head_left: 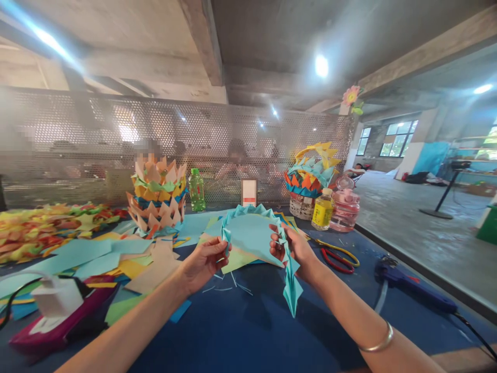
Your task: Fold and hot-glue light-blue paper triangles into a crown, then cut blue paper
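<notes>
Head view shows a long light-blue strip of folded, pointed paper segments (252, 210) bent into an arch between the two hands, above flat pale-blue paper sheets (252, 238) on the dark blue tabletop (217, 336). The left hand (205, 259) pinches one end between thumb and fingers; the right hand (295, 247) curls its fingers around the other side, its tail hanging below to a sharp tip. For good handling, a light grip on the folded layers would likely suit best, since squeezing could crush the points. The curve seems best shaped gradually, segment by segment, with the hands level so that no joint twists or pulls apart. The hanging tail probably needs support too.
</notes>
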A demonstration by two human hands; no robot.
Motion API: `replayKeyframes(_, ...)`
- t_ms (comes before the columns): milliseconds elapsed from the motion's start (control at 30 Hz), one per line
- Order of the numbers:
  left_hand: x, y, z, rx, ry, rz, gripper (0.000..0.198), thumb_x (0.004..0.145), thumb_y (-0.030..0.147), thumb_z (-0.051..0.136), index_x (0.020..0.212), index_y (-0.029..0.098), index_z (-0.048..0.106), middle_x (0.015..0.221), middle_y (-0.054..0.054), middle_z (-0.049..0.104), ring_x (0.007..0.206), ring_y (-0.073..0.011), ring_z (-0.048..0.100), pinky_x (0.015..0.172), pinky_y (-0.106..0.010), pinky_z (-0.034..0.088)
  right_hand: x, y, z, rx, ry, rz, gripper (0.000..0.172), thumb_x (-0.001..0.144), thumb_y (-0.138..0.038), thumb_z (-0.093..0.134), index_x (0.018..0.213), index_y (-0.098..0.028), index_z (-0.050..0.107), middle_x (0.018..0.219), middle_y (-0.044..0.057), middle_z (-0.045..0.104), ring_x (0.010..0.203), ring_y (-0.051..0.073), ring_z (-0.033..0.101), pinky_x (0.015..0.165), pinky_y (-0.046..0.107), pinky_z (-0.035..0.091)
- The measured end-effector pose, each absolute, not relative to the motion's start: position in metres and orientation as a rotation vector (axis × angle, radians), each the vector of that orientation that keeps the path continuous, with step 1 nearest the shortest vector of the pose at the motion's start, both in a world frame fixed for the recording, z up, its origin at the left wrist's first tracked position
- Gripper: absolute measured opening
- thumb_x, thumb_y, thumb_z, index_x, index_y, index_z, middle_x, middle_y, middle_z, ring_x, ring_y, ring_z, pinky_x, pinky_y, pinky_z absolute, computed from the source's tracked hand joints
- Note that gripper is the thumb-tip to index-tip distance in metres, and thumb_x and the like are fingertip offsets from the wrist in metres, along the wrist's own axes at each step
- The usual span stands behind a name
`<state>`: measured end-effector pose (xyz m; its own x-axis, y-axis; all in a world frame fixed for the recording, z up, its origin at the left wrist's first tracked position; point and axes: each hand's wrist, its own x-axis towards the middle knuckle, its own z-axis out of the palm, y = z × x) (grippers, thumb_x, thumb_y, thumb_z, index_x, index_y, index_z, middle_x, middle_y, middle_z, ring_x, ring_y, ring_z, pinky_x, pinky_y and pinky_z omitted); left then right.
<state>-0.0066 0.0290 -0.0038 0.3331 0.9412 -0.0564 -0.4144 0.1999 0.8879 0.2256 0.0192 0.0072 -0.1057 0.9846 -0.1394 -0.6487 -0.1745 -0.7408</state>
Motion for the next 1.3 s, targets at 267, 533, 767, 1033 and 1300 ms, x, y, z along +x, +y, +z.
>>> replayKeyframes(267,-0.005,0.017,0.008,1.130,0.672,0.989,0.014,0.064,0.015,0.069,0.077,0.013,0.064,0.061,0.000,0.054,0.057,-0.0092,0.050,0.056,-0.019,0.042,0.242,0.028,0.010,-0.874,-0.643,1.675,0.033,0.090,-0.041,0.050,0.103,-0.012,0.059,0.068,0.003,0.064,0.051,0.012,0.060,0.047,0.023,0.050)
replayKeyframes(533,-0.011,0.015,0.014,1.001,0.556,0.953,0.045,0.057,0.009,0.054,0.101,0.009,0.066,0.079,-0.009,0.066,0.076,-0.0184,0.061,0.068,-0.027,0.050,0.251,0.026,0.012,-0.650,-0.783,1.804,0.028,0.087,-0.030,0.055,0.109,-0.013,0.059,0.070,0.002,0.063,0.054,0.011,0.058,0.047,0.021,0.049)
replayKeyframes(767,-0.032,0.028,0.032,0.579,0.657,1.282,0.030,0.085,0.023,0.050,0.109,0.005,0.053,0.096,-0.020,0.067,0.068,-0.0190,0.066,0.064,-0.030,0.058,0.250,0.025,0.015,-0.578,-0.733,1.785,0.018,0.085,-0.021,0.056,0.102,-0.016,0.060,0.064,-0.002,0.056,0.050,0.008,0.051,0.044,0.016,0.045)
replayKeyframes(1033,-0.031,0.036,0.022,0.722,0.711,1.302,0.037,0.089,0.023,0.047,0.121,0.006,0.045,0.112,-0.024,0.062,0.092,-0.0252,0.068,0.074,-0.032,0.058,0.249,0.021,0.023,-0.382,-0.515,1.455,0.012,0.079,-0.012,0.058,0.086,-0.019,0.063,0.073,-0.001,0.066,0.068,0.011,0.062,0.065,0.023,0.056)
replayKeyframes(1300,0.011,0.008,0.003,1.214,0.662,0.956,0.043,0.078,0.035,0.070,0.116,0.017,0.061,0.118,-0.014,0.063,0.103,-0.0255,0.062,0.081,-0.032,0.050,0.230,0.012,0.023,-0.442,-0.617,1.491,0.018,0.076,-0.011,0.064,0.092,-0.019,0.067,0.089,0.004,0.072,0.085,0.015,0.067,0.068,0.024,0.055)
